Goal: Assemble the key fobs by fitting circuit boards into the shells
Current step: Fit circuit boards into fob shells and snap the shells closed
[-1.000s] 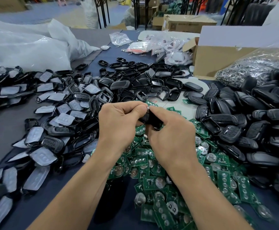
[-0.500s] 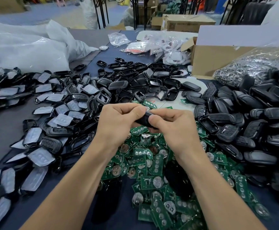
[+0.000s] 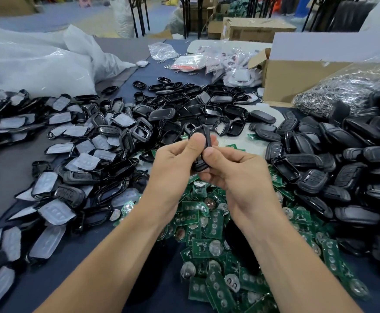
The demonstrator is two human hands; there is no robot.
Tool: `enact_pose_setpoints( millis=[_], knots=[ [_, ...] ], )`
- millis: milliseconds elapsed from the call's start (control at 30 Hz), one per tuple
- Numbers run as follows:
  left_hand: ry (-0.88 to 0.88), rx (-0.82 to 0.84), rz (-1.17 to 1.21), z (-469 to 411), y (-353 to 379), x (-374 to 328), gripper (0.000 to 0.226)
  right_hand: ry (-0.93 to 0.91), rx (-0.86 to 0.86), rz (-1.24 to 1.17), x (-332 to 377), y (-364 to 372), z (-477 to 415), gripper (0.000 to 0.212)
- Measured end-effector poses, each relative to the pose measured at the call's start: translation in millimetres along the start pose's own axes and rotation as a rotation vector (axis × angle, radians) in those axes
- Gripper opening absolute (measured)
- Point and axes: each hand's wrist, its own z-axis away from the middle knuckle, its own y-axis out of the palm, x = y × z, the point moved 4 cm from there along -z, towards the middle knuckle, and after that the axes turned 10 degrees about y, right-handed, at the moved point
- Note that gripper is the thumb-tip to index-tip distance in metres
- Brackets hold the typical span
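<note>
My left hand [image 3: 173, 161] and my right hand [image 3: 236, 175] together grip one black key fob shell [image 3: 206, 137], held on edge above the table's middle, both thumbs pressed on it. Its lower half is hidden by my fingers, and I cannot see whether a board sits inside. Below my hands lies a heap of green circuit boards [image 3: 209, 224] with round coin cells. Black shell halves with pale button pads [image 3: 55, 211] spread to the left. Closed black fobs [image 3: 333, 175] are piled on the right. Empty black shell frames [image 3: 207, 107] lie behind my hands.
A dark blue table [image 3: 89, 272] carries everything. A white plastic bag [image 3: 33, 64] fills the far left. An open cardboard box [image 3: 302, 73] and a clear bag of metal key rings [image 3: 342, 93] stand at the far right. Small packets [image 3: 191, 62] lie at the back.
Both hands have lifted the shell up and away from me, and it has turned from lying flat between my fingers to standing on edge.
</note>
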Motion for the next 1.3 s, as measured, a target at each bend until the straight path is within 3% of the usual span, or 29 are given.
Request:
enact_pose_setpoints(
  millis=[200,433,567,633,700,800,867,900,1000,1100,1300],
  knots=[
    [0.010,-0.170,0.071,7.4,3.8,-0.3,0.050,-0.031,0.034,-0.006,-4.2,7.0,0.3,0.021],
    [0.018,-0.175,0.061,3.8,-4.3,-0.6,0.044,0.018,0.017,0.015,-8.0,4.6,-0.6,0.017],
    [0.046,-0.141,-0.026,0.7,-6.7,-2.7,0.060,0.103,0.034,0.090,-1.7,-1.5,-3.7,0.003],
    [0.047,-0.153,-0.059,-2.5,-14.0,-3.4,0.066,0.162,-0.041,0.105,10.2,-19.6,-8.4,0.019],
    [0.023,-0.228,-0.046,-5.4,-24.5,-4.0,0.060,0.134,-0.025,-0.172,32.9,-44.8,-9.1,0.037],
    [-0.014,-0.333,-0.031,-7.2,-34.7,-5.3,0.046,-0.075,0.317,-0.744,69.1,-73.2,-2.3,0.067],
    [-0.023,-0.390,-0.036,-8.9,-40.2,-5.0,0.042,-0.121,0.331,-0.830,75.4,-82.2,-4.6,0.089],
    [-0.027,-0.417,-0.029,-9.8,-43.1,-4.5,0.040,-0.072,0.269,-0.816,71.5,-82.7,-9.0,0.087],
    [-0.026,-0.492,-0.009,-12.9,-52.1,-3.4,0.036,0.086,0.050,-0.561,50.2,-69.9,-21.5,0.055],
    [-0.011,-0.566,-0.041,-15.4,-60.8,-2.7,0.032,0.063,-0.121,-0.085,42.1,-42.7,-39.6,0.027],
    [-0.020,-0.641,-0.045,-20.5,-72.2,1.2,0.027,-0.164,-0.143,1.207,39.1,25.0,-99.3,0.053]
  ],
)
